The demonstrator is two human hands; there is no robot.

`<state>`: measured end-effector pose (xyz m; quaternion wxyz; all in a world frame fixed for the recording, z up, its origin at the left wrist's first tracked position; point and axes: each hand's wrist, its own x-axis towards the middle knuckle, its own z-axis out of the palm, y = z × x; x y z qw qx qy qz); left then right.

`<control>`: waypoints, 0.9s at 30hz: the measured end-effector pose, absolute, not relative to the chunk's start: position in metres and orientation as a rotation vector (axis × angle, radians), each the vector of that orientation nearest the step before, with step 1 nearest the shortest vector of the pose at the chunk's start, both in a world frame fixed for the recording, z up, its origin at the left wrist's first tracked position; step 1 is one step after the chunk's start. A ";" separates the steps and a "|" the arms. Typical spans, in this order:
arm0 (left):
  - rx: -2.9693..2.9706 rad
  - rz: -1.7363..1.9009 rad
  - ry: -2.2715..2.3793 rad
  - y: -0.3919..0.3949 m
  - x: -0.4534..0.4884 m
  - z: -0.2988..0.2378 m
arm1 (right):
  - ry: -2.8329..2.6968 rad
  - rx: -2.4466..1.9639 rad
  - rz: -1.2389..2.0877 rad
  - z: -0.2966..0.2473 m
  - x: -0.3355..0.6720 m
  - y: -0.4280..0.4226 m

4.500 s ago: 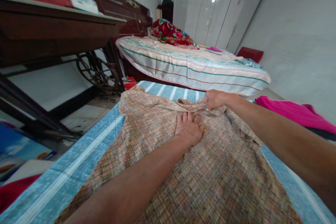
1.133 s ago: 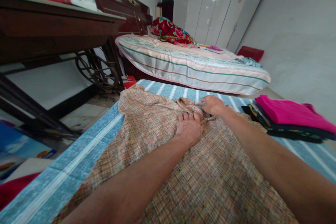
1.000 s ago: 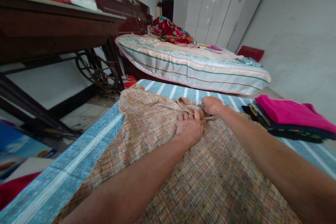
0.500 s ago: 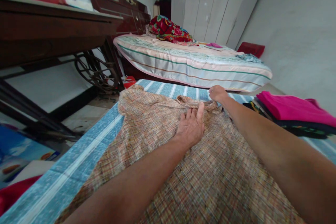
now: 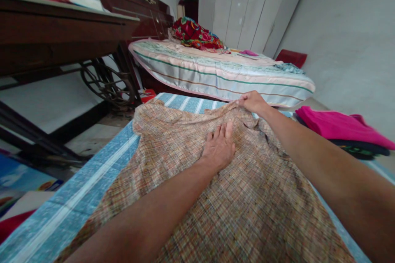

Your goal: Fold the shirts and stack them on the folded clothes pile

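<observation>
A brown checked shirt [image 5: 253, 197] lies spread over a blue striped cloth [image 5: 89, 189], its collar end away from me. My left hand [image 5: 219, 146] rests flat on the upper middle of the shirt, fingers stretched forward and pressing the fabric. At the far edge my right hand [image 5: 251, 102] pinches the shirt's top and holds it lifted, so the fabric rises toward the fingers and creases below them. The shirt's left shoulder lies bunched near the cloth's far left corner.
Folded clothes with a bright pink garment [image 5: 342, 127] on top sit at the right. Beyond stands a bed [image 5: 222, 74] with a red floral quilt [image 5: 197, 33]. A sewing machine table [image 5: 61, 28] with an iron wheel is at the left, a blue box [image 5: 24, 174] below.
My right hand has lifted the shirt's far edge and pulled it up and slightly left, stretching the collar area. The left hand stays flat on the fabric. The view has shifted slightly.
</observation>
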<state>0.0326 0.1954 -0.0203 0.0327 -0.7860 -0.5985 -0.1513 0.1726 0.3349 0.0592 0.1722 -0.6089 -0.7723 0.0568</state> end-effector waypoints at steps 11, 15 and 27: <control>-2.431 -0.376 -1.911 0.200 0.034 -0.026 | -2.357 -1.507 0.011 0.040 0.121 0.325; -2.440 -0.357 -1.914 0.200 0.033 -0.024 | -2.401 -1.430 0.144 0.042 0.093 0.318; -2.475 -0.304 -1.953 0.199 0.034 -0.018 | -1.980 -1.730 0.765 0.028 0.053 0.368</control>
